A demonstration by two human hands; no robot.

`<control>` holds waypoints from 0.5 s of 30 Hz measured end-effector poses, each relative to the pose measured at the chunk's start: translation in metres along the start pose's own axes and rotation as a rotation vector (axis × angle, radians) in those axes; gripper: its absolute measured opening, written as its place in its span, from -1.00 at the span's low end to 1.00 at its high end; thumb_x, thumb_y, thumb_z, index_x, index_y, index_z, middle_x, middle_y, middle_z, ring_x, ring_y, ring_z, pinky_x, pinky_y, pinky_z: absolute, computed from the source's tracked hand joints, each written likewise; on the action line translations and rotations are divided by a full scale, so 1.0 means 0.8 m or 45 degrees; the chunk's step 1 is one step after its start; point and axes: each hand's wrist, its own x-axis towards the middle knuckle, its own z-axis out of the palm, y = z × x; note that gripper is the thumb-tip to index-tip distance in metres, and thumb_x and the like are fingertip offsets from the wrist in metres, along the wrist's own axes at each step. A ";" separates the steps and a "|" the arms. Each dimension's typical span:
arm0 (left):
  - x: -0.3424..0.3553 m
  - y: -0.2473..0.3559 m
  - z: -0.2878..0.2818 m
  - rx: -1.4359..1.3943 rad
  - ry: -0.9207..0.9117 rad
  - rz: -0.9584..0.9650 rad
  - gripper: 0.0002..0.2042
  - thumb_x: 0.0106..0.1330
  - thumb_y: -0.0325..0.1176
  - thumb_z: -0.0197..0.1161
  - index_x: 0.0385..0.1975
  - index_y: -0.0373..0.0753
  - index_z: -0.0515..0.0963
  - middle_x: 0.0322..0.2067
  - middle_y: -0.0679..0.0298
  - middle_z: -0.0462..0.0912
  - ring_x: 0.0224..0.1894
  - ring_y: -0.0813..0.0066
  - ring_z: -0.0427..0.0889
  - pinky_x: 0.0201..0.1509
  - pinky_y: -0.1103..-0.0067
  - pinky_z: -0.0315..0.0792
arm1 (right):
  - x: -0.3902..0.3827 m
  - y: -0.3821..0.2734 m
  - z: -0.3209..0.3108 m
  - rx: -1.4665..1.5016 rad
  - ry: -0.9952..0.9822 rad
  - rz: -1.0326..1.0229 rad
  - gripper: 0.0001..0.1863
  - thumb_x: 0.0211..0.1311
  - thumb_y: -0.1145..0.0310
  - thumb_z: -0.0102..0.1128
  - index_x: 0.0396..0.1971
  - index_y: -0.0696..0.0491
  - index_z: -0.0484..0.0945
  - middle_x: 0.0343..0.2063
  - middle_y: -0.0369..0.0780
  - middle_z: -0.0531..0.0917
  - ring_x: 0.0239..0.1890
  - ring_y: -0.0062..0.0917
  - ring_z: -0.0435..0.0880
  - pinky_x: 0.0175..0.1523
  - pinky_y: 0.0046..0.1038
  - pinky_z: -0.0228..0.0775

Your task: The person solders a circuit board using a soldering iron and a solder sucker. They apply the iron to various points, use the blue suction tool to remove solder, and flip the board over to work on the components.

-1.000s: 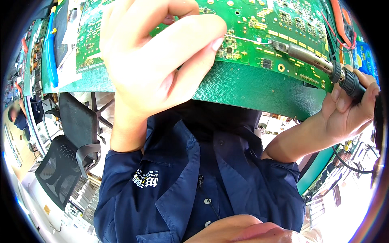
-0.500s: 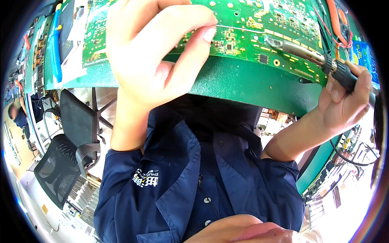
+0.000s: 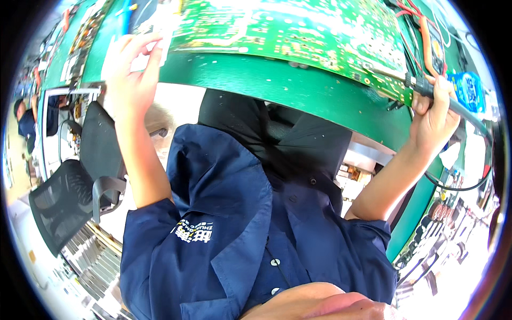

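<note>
A large green circuit board [image 3: 298, 45] lies on the green bench top [image 3: 229, 73], glare washing out part of it. My right hand [image 3: 434, 114] grips a soldering iron [image 3: 424, 86] by its dark handle, the metal shaft pointing left over the board's right part. The iron's tip is blurred, so I cannot tell whether it touches the board. My left hand [image 3: 133, 72] is closed in a pinch just off the board's left end, smeared by motion. A thin pale strand of solder wire [image 3: 229, 49] shows along the board's near edge, to the right of those fingers.
An orange-edged multimeter [image 3: 431, 45] with red leads lies beyond the iron, and a blue packet [image 3: 469, 92] right of it. A blue-handled tool [image 3: 125, 18] lies at the far left. Black mesh chairs [image 3: 64, 205] stand left; another person [image 3: 26, 122] is farther off.
My left hand has drawn back to the left, off the board, with the wire. The soldering iron has moved slightly in my right hand. The view has shifted, showing more of my lap.
</note>
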 end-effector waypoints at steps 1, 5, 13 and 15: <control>-0.010 -0.015 -0.001 0.051 0.006 -0.047 -0.83 0.13 -0.60 0.30 -0.28 -0.27 0.64 -0.44 0.30 0.55 -0.44 0.53 0.49 -0.27 0.62 0.38 | 0.002 0.003 0.000 -0.005 -0.008 0.017 -0.77 0.36 0.41 0.07 -0.34 0.30 0.58 -0.75 -0.31 0.41 -0.73 -0.71 0.30 -0.60 -0.65 0.08; -0.020 -0.053 0.005 0.060 -0.165 0.026 -0.84 0.17 -0.51 0.28 -0.24 -0.21 0.62 -0.30 0.24 0.64 -0.24 0.35 0.60 -0.12 0.51 0.45 | 0.001 0.013 -0.023 0.010 0.036 0.036 -0.79 0.36 0.40 0.10 -0.32 0.26 0.56 -0.75 -0.33 0.41 -0.72 -0.73 0.31 -0.61 -0.68 0.07; -0.020 -0.076 -0.024 -0.128 0.012 -0.181 -0.81 0.25 -0.39 0.23 -0.15 -0.16 0.62 -0.40 0.26 0.62 -0.33 0.35 0.59 -0.22 0.51 0.48 | 0.000 0.013 -0.022 0.015 0.015 0.061 -0.80 0.37 0.37 0.12 -0.34 0.22 0.55 -0.77 -0.35 0.37 -0.72 -0.75 0.27 -0.60 -0.68 0.02; 0.013 -0.098 -0.030 0.050 0.098 -0.230 -0.79 0.21 -0.34 0.28 -0.15 -0.14 0.60 -0.44 0.28 0.58 -0.36 0.38 0.57 -0.22 0.51 0.48 | -0.001 0.010 -0.016 -0.014 0.058 0.066 -0.80 0.37 0.37 0.11 -0.35 0.22 0.55 -0.77 -0.35 0.37 -0.72 -0.75 0.28 -0.60 -0.69 0.03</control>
